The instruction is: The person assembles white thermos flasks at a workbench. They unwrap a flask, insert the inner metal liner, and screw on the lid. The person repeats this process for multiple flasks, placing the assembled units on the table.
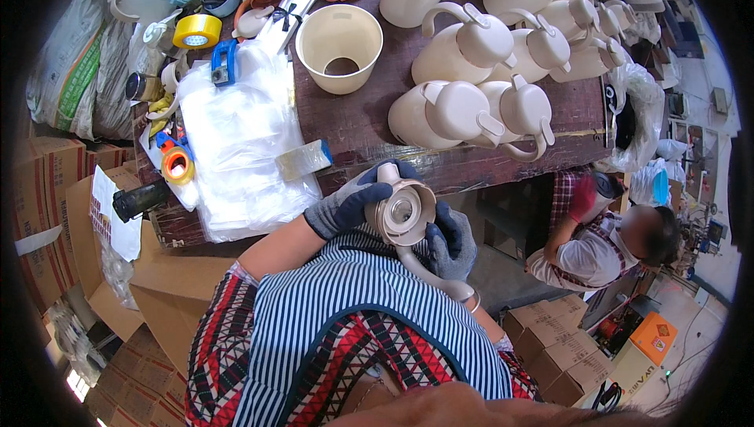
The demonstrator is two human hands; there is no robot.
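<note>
Both my hands wear dark grey-blue gloves and hold one beige jug lid part (404, 211) with a round opening and a long curved handle, close to my chest. My left hand (351, 201) grips its left side and top rim. My right hand (451, 240) cups its right side and underside. Just beyond it lies the front edge of the dark wooden table (357, 125), where several cream jugs (471, 109) with lids stand at the right.
A cream funnel-shaped bowl (340, 46) stands mid-table. A stack of clear plastic bags (239, 140) lies at the left beside tape rolls (196, 31) and a black marker-like tool (140, 199). Cardboard boxes (47, 191) stand at the left. Another person (609, 242) crouches at the right.
</note>
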